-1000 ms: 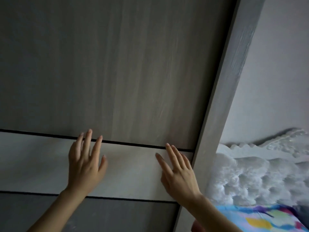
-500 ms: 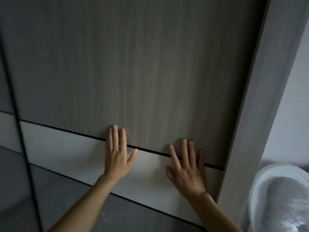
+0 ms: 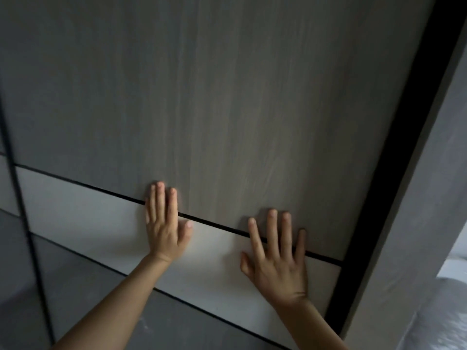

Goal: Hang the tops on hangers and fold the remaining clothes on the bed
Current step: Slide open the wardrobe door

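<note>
1. My left hand (image 3: 165,223) lies flat against a tall grey-brown wood-grain wardrobe door (image 3: 227,109). The fingers are straight and close together and the thumb points right. It holds nothing.
2. Its palm rests on a pale white horizontal band (image 3: 88,213) set in the door. The fingertips reach over a thin black groove (image 3: 214,226) onto the wood grain above.
3. My right hand (image 3: 276,261) is lower and to the right, also flat on the door. Its fingers are straight and spread across the same groove, and it grips nothing.
4. Both bare forearms rise from the bottom edge.
5. Right of the door, a wide black gap (image 3: 394,173) separates its edge from a grey upright frame post (image 3: 429,223).
6. Half a second ago the door's edge sat almost against that post; the door is now further left, with my hands on the same spots.
7. A pale padded shape (image 3: 449,311) shows at the lower right, beyond the post, too blurred to identify. It filled more of that corner before.
</note>
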The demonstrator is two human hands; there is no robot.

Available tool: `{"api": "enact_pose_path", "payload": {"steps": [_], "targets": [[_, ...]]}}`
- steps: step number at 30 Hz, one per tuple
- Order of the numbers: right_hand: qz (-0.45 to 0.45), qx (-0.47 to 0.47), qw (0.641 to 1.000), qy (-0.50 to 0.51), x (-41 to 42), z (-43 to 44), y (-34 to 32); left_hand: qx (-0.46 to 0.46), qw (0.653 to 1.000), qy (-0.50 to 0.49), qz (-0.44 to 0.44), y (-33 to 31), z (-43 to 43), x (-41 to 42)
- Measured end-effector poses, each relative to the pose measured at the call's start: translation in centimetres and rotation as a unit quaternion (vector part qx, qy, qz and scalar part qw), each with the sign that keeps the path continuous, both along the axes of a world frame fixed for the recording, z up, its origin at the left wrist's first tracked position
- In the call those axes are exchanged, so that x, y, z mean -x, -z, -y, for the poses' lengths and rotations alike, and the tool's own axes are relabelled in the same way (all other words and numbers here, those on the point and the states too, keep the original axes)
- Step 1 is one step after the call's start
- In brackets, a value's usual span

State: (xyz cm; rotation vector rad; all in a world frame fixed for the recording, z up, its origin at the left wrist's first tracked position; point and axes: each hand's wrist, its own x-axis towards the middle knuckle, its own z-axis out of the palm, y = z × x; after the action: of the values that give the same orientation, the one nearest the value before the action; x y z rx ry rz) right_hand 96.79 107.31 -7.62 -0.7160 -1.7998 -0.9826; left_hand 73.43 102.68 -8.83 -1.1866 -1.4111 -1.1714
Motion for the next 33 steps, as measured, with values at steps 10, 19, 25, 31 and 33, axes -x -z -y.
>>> {"api": "enact_pose_path", "payload": {"steps": [10, 19, 25, 31, 33], "targets": [[-0.004, -0.022, 1.0, 0.009, 7.2, 1.4, 0.4, -0.02, 0.999, -0.017, -0.018, 0.4, 1.1, 7.4], [0.01, -0.043, 0.998, 0.041, 16.6, 3.8, -0.7, -0.016, 0.999, -0.035, -0.02, -0.2, 2.6, 17.1], [0.091, -0.024, 0.995, 0.025, 20.6, 5.7, -1.6, -0.006, 0.999, -0.032, -0.017, 0.1, 4.0, 23.4], [0.013, -0.03, 0.998, 0.052, 19.9, 5.9, -1.7, 0.007, 0.999, -0.03, 0.017, 0.1, 5.3, 29.5], [0.019, -0.021, 0.999, 0.032, 20.7, 5.7, -1.9, 0.014, 0.999, -0.031, 0.04, -0.1, 5.7, 31.2]]}}
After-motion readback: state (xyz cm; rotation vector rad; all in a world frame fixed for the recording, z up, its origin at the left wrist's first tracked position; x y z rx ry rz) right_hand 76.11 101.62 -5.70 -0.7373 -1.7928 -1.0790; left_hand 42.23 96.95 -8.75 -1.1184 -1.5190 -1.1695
